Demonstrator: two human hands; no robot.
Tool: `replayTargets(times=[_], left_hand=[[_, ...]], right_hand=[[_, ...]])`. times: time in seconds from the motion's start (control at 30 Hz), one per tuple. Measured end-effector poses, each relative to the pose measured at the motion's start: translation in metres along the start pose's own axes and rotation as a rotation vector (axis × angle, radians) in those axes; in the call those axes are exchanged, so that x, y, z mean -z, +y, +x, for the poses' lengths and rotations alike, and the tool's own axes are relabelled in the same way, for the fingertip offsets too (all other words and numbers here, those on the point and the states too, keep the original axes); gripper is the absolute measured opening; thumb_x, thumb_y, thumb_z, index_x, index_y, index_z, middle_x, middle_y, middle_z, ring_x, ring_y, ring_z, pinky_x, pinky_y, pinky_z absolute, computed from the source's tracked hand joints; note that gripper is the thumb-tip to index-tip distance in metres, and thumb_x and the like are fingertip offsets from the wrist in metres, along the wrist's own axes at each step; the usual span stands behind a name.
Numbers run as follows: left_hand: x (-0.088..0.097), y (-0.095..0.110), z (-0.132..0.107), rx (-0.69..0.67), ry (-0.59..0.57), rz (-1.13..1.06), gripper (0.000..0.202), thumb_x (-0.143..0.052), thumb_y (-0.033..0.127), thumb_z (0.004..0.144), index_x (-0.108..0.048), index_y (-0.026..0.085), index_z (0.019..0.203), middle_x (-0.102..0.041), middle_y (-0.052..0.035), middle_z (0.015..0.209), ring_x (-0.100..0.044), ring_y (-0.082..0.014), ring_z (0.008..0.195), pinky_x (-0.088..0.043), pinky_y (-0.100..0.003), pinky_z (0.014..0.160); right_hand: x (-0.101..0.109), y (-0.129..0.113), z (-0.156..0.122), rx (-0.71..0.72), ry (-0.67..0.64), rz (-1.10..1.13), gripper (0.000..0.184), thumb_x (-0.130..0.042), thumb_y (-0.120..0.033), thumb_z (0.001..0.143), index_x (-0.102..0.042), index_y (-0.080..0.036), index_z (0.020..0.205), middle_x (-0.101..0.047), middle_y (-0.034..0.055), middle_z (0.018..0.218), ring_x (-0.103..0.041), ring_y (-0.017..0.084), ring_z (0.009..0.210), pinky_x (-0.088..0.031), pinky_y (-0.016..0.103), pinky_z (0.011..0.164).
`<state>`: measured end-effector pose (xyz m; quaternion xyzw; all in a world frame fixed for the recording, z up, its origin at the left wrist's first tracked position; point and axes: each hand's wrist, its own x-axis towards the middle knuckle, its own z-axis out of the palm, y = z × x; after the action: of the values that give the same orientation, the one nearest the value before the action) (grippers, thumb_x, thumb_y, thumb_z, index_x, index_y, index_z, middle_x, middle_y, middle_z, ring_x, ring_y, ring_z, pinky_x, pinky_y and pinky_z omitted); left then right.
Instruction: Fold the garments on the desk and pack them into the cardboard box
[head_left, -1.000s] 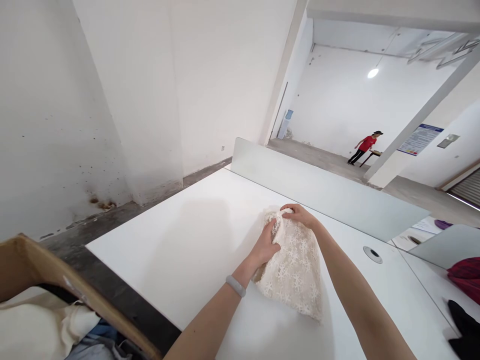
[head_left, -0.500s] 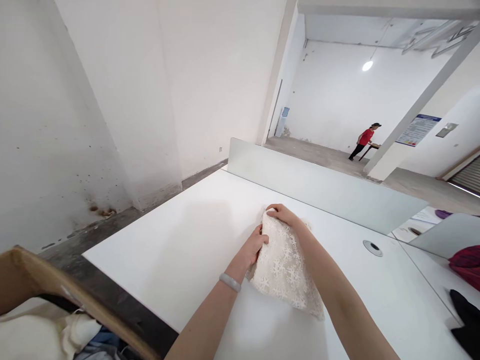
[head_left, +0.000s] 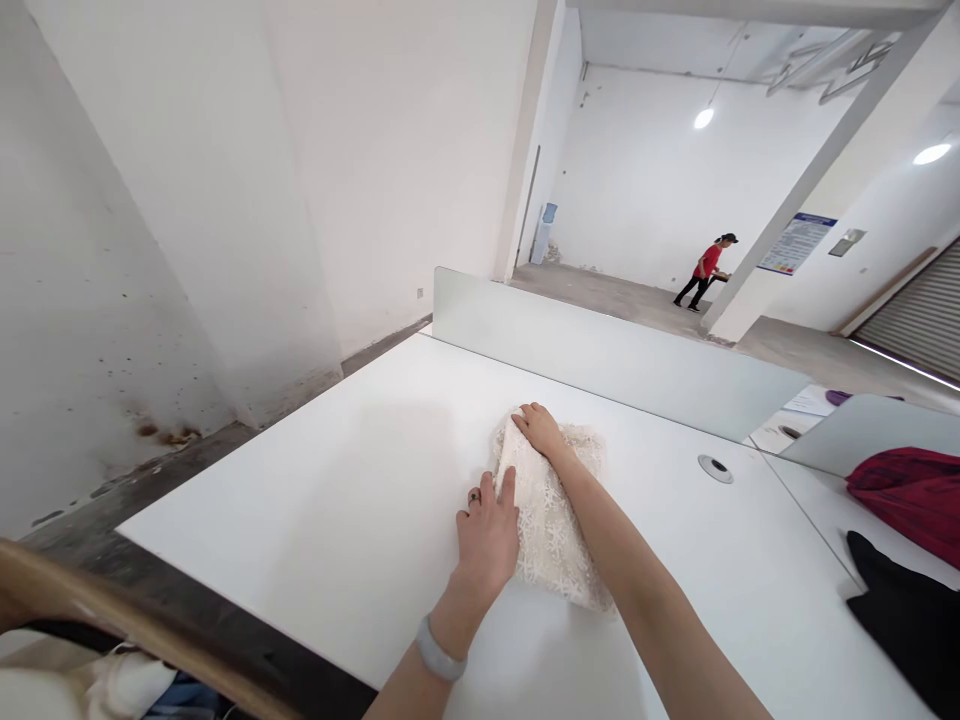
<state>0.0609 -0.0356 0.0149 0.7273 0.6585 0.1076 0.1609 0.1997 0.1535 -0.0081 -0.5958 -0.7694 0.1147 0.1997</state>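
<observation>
A folded piece of cream lace fabric (head_left: 553, 520) with a raised floral pattern lies on the white desk (head_left: 360, 480). Whether it is a garment I cannot tell. My left hand (head_left: 489, 530), with a ring and a pale bangle, is at the fabric's left edge, its fingers spread and holding nothing. On the far end of the fabric rests my right hand (head_left: 538, 428), palm down with fingers stretched out over the folded edge. The right forearm hides part of the fabric's right side.
A frosted divider (head_left: 600, 350) runs along the desk's far edge. A cable hole (head_left: 715, 469), a black cloth (head_left: 904, 620) and a dark red cloth (head_left: 911, 500) are to the right. A box (head_left: 142, 630) holding clothes stands lower left. Beyond, a person (head_left: 706, 270) leans over a table.
My left hand has let go of the fabric's left edge and spread its fingers. My right hand has flattened onto the far end. The view has shifted to the right.
</observation>
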Motion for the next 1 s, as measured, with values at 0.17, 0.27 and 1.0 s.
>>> replayTargets(times=[0.17, 0.27, 1.0], left_hand=[[0.005, -0.012, -0.017, 0.005, -0.046, -0.082, 0.069, -0.043, 0.034, 0.088, -0.013, 0.022, 0.149, -0.044, -0.0179, 0.129, -0.053, -0.0329, 0.107, -0.047, -0.037, 0.080], [0.014, -0.014, -0.026, 0.060, -0.139, -0.152, 0.082, -0.048, 0.050, 0.082, -0.011, 0.016, 0.148, -0.047, -0.0184, 0.127, -0.053, -0.0341, 0.108, -0.046, -0.037, 0.080], [0.032, 0.014, -0.067, -0.832, 0.231, 0.358, 0.041, -0.035, -0.010, 0.072, -0.055, 0.018, 0.093, -0.060, -0.0050, 0.095, -0.056, -0.0202, 0.095, -0.039, -0.037, 0.087]], right_hand=[[0.042, 0.019, -0.027, -0.098, -0.142, 0.063, 0.027, -0.053, -0.038, 0.085, -0.064, -0.014, 0.088, -0.064, 0.0131, 0.099, -0.056, 0.026, 0.097, -0.039, 0.035, 0.087], [0.073, 0.039, -0.055, -0.167, -0.238, 0.154, 0.034, -0.055, -0.045, 0.082, -0.065, -0.015, 0.096, -0.065, 0.0112, 0.102, -0.059, 0.024, 0.093, -0.044, 0.033, 0.081], [0.147, 0.055, -0.338, 0.228, 0.040, -0.009, 0.014, -0.048, -0.011, 0.078, -0.052, -0.021, 0.086, -0.059, 0.0088, 0.101, -0.056, 0.020, 0.091, -0.048, 0.032, 0.076]])
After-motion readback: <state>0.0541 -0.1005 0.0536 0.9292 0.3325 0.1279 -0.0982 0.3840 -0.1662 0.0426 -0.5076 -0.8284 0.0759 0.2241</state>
